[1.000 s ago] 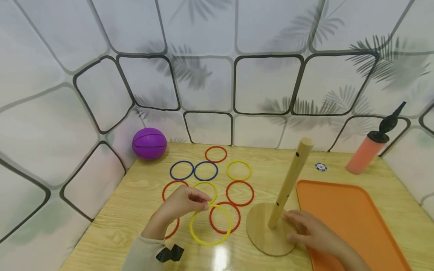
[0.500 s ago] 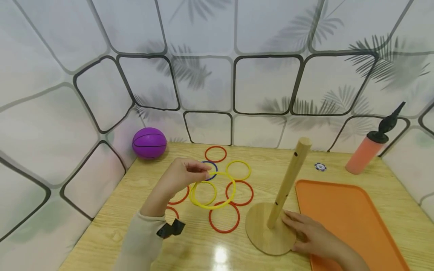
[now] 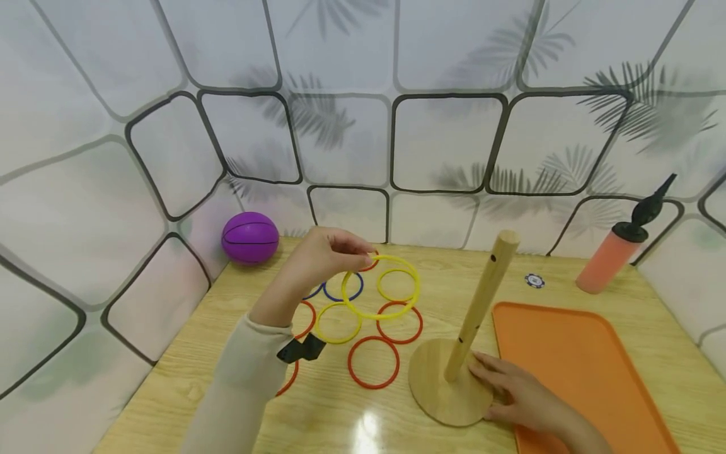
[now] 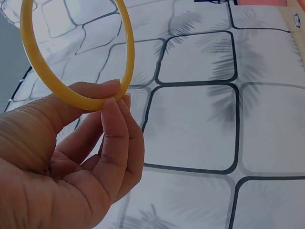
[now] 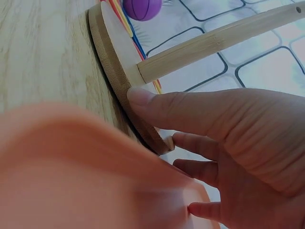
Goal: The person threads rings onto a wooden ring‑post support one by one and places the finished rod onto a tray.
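Note:
My left hand (image 3: 323, 268) pinches a yellow ring (image 3: 418, 290) between thumb and fingertips, raised over the table. In the left wrist view the ring (image 4: 46, 76) stands up from the pinch. My right hand (image 3: 522, 394) holds the edge of the round base of a wooden peg stand (image 3: 431, 384). Its post (image 3: 482, 302) rises from the base with no ring on it. In the right wrist view the thumb (image 5: 143, 98) lies on the rim and fingers reach round the other side. Flat on the table lie red rings (image 3: 374, 388), blue rings (image 3: 361, 291) and yellow rings (image 3: 338, 342).
An orange tray (image 3: 556, 359) lies right of the stand, partly under my right forearm. At the back left sits a purple ball (image 3: 249, 238). A pink hand pump (image 3: 612, 258) stands at the back right, near a poker chip (image 3: 534, 281). Patterned cloth (image 3: 442, 142) walls the table.
My left hand has lifted the yellow ring and carried it farther back and to the right. The right hand has settled its hold on the base, and the stand has hardly moved.

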{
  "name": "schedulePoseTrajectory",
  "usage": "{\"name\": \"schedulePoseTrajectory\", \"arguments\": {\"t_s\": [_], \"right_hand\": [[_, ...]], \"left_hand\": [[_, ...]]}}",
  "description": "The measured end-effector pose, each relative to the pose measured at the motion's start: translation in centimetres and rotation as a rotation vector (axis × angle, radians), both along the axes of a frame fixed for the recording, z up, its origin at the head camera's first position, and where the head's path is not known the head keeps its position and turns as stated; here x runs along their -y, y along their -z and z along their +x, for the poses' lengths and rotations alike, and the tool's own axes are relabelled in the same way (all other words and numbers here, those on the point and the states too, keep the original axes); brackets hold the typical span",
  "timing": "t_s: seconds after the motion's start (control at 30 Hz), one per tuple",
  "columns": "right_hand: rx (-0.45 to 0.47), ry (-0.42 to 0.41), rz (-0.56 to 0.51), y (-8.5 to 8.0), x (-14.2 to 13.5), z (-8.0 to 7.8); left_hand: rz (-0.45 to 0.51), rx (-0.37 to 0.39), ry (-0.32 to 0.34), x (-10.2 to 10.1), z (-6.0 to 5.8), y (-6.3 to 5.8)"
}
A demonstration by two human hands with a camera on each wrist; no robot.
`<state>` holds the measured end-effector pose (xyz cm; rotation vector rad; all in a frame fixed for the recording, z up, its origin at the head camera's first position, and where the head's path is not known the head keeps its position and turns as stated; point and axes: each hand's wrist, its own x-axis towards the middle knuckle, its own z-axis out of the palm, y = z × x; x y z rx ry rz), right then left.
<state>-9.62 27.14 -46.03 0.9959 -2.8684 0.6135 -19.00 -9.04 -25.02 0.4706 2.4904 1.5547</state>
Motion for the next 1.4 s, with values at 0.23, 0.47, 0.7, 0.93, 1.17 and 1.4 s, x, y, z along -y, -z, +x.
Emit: {"name": "schedulePoseTrajectory", "arguments": {"t_s": [0.23,0.47,0.7,0.93,1.17,1.4], "right_hand": [[-0.030,-0.003,-0.029,0.0,-0.5,-0.1],[-0.017,-0.016,-0.033,0.3,-0.5,-0.1],[0.009,-0.007,-0.036,0.3,-0.4,0.1],[0.010,-0.008,-0.045,0.1,-0.4,0.2],[-0.002,-0.003,-0.045,0.2,-0.3,0.3],[0.059,-0.011,-0.062,0.0,-0.1,0.2]], "left_hand": [[0.053,-0.028,0.027,-2.0,-0.6,-3.0],[0.088,-0.058,0.047,-3.6,-1.0,-4.7],[0.093,-0.056,0.098,-4.9,-1.1,-6.4],[0.096,-0.097,0.136,-6.3,-0.9,-7.9],[0.080,-0.129,0.147,-8.1,-0.7,-8.3],[0.083,-0.145,0.184,-9.2,-0.4,-8.0]]}}
